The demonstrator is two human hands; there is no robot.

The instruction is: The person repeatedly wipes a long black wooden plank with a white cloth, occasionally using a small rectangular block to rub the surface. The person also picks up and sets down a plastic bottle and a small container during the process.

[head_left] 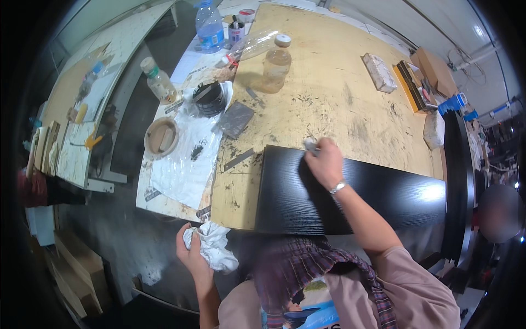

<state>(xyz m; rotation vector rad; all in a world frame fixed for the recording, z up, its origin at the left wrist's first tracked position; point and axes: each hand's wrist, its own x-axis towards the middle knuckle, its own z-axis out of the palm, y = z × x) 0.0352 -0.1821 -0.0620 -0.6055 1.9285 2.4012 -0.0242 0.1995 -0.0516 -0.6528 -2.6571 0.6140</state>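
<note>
A glossy black wood-grain panel point(389, 192) lies along the near edge of the worktable. Over its far edge, my right hand point(327, 164) is closed round a small greyish-white piece point(310, 145); its kind is mostly hidden by the fingers. My left hand point(190, 247) grips a crumpled white cloth point(215, 249) just off the table's front edge. Left of the panel lie a flat metal scraper blade point(239, 159) and a dark grey square pad point(236, 119). Farther left, an open black tin point(209, 100) has a blade across its top.
A bottle of amber liquid point(277, 64) and a large clear plastic bottle point(209, 27) stand at the back. A round tan bowl point(161, 137) sits at left beside white plastic sheeting point(183, 175). Boxes point(413, 88) line the right edge. Other people are partly visible at both sides.
</note>
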